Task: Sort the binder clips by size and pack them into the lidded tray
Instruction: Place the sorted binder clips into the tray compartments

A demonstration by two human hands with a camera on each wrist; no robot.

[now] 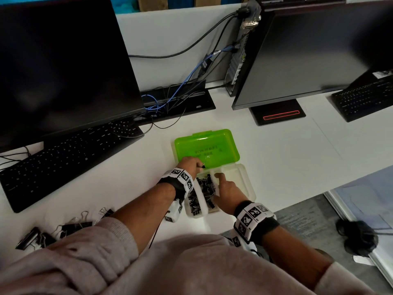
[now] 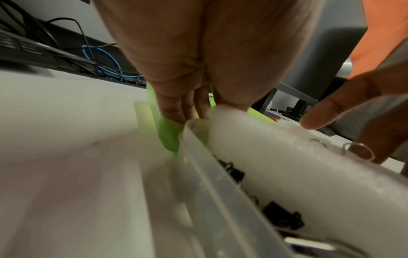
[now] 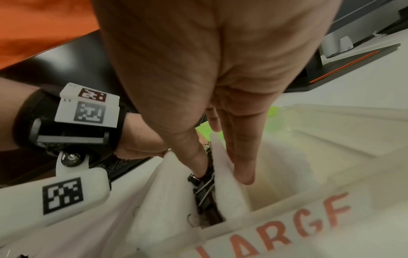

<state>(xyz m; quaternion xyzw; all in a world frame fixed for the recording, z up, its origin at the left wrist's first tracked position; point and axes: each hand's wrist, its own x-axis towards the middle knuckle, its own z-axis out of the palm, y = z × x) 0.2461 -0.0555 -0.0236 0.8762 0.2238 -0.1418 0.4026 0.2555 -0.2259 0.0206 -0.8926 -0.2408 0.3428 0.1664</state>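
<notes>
A translucent tray (image 1: 249, 182) lies at the middle of the desk with its green lid (image 1: 206, 145) folded open behind it. White foam dividers (image 3: 167, 183) split it into slots, and the two left slots hold small black binder clips (image 1: 207, 189). The right section, marked LARGE (image 3: 276, 232), looks empty. My left hand (image 1: 196, 165) is at the tray's far left corner and pinches what looks like a small binder clip (image 1: 203, 166). My right hand (image 1: 220, 176) reaches in with straight fingers, the index finger (image 3: 196, 167) touching clips (image 3: 204, 190) in the middle slot.
Several large black binder clips (image 1: 76, 225) lie on the desk at the near left, beside my left sleeve. A keyboard (image 1: 63, 158) and monitor (image 1: 59, 60) stand to the left, cables (image 1: 170, 96) behind, a second monitor (image 1: 297, 60) right. The desk's edge (image 1: 297, 201) runs close to the tray's right side.
</notes>
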